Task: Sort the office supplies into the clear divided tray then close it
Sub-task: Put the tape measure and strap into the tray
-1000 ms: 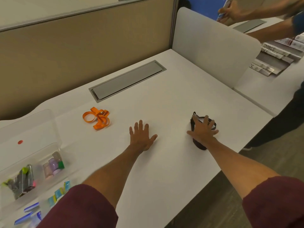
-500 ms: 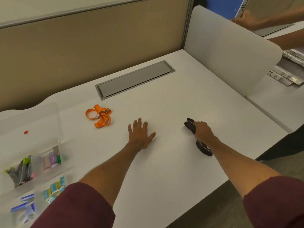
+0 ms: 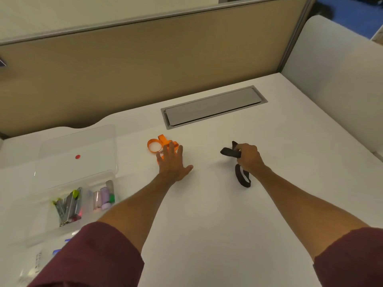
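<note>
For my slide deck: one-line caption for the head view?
Right hand grips a black strap; left hand reaches the orange ribbon beside the open tray.

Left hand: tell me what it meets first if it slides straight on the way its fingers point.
The left hand points away from the person, and its fingertips already overlap the orange ribbon. That comes first, probably at once, though actual contact is unclear from this angle.

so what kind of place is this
Most likely an office cubicle: a white desk backed by a tan partition, with a grey cable hatch set into the desktop and a white side divider to the right.
</note>
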Demonstrator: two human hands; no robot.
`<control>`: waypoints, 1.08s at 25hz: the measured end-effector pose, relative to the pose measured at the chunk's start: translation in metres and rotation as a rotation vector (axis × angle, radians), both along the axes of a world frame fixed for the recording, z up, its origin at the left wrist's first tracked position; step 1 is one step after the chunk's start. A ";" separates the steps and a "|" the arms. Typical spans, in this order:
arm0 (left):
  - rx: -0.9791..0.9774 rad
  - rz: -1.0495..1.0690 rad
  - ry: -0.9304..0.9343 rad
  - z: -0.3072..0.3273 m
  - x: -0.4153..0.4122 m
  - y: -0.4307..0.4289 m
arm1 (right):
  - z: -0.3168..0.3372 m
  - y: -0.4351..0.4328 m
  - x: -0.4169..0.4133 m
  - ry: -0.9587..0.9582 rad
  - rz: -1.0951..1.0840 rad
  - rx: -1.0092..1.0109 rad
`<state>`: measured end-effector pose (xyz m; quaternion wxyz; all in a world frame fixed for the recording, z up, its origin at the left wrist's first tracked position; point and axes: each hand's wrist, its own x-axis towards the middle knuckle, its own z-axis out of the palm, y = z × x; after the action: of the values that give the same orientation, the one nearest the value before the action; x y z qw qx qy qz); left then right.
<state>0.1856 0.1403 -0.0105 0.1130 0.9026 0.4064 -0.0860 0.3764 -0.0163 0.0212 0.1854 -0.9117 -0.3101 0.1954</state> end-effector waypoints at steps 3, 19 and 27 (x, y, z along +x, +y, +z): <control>-0.038 0.046 0.013 -0.005 -0.003 0.032 | 0.002 0.032 -0.009 -0.007 0.038 0.034; -0.069 -0.073 -0.147 -0.018 -0.025 0.061 | -0.009 0.088 -0.059 -0.025 0.145 -0.034; -0.138 0.130 -0.272 0.028 -0.070 0.027 | 0.019 0.085 -0.109 -0.019 0.293 -0.055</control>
<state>0.1158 0.1673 0.0174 0.2343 0.8677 0.4381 0.0167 0.2669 0.0687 0.0404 0.1270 -0.8632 -0.4363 0.2202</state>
